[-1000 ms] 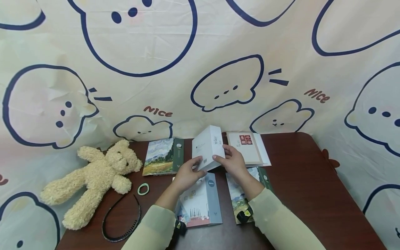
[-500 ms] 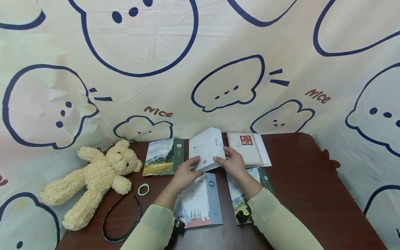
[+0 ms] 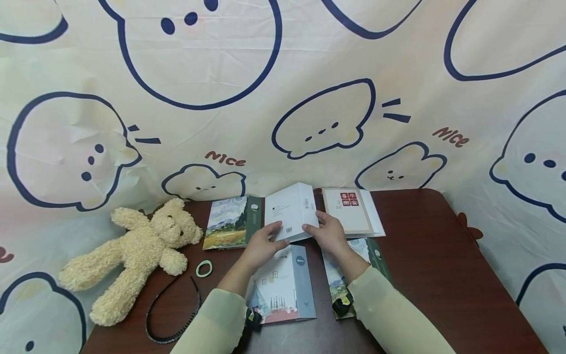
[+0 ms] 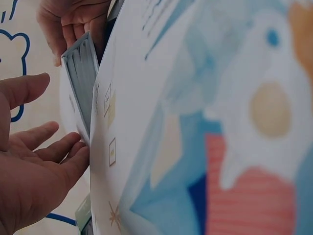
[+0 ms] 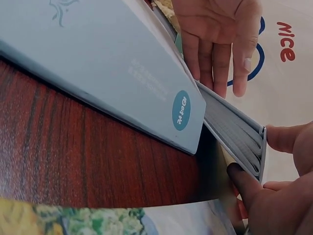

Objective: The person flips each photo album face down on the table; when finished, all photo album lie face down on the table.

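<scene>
A white book [image 3: 285, 209] with a barcode on its cover is at the table's far edge, its spine on the right and tilted. My right hand [image 3: 329, 233] pinches the spine end; in the right wrist view the thumb of that right hand [image 5: 288, 196] is on one side and a finger on the other, by the grey page edges [image 5: 234, 129]. My left hand [image 3: 261, 246] is at the book's lower left. In the left wrist view the fingers of this left hand [image 4: 39, 176] touch the book's edge, and its thumb stands apart.
A blue-and-white book [image 3: 276, 290] lies in front, below my hands. Landscape-covered books lie left [image 3: 227, 223] and under my right forearm [image 3: 338, 285]. A book with red characters [image 3: 347, 211] is at the right. A teddy bear [image 3: 141, 255], green ring [image 3: 204, 268] and black headband [image 3: 172, 314] lie left.
The white book has shifted left and come down flatter, so its barcode side faces up more. My left hand has moved slightly left with it; my right hand has barely moved.
</scene>
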`<action>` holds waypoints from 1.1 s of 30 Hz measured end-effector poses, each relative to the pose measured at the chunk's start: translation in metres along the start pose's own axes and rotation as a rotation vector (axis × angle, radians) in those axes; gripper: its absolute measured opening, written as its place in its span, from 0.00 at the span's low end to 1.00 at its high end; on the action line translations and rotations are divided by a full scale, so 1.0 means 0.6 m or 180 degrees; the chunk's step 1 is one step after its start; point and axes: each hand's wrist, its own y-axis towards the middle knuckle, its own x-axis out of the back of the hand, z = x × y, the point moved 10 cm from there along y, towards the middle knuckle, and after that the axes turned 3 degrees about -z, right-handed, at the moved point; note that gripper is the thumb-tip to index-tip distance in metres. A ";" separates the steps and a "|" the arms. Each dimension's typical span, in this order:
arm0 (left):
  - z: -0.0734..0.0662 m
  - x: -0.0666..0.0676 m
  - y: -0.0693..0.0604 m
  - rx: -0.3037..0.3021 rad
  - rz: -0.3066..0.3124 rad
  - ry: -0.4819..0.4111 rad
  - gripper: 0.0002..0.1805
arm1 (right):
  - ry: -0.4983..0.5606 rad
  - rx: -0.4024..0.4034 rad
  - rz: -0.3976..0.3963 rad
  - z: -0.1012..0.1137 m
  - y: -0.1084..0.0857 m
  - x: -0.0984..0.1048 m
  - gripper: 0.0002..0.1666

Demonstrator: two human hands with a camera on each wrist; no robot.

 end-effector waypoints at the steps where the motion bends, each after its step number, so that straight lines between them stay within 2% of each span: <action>1: 0.000 0.001 0.000 0.0005 -0.0001 0.0002 0.36 | -0.0026 0.0004 -0.0010 -0.001 0.001 0.000 0.44; 15: 0.004 0.009 -0.003 0.0082 -0.0018 -0.0066 0.38 | -0.0445 0.0072 0.0003 -0.010 0.006 -0.010 0.38; 26: 0.004 0.015 -0.008 0.0085 -0.0036 -0.0126 0.39 | -0.0680 0.0178 0.0004 -0.009 0.000 -0.013 0.37; 33: 0.007 0.015 -0.010 0.0078 -0.0025 -0.0119 0.40 | -0.0664 0.0179 0.0015 -0.006 -0.005 -0.014 0.37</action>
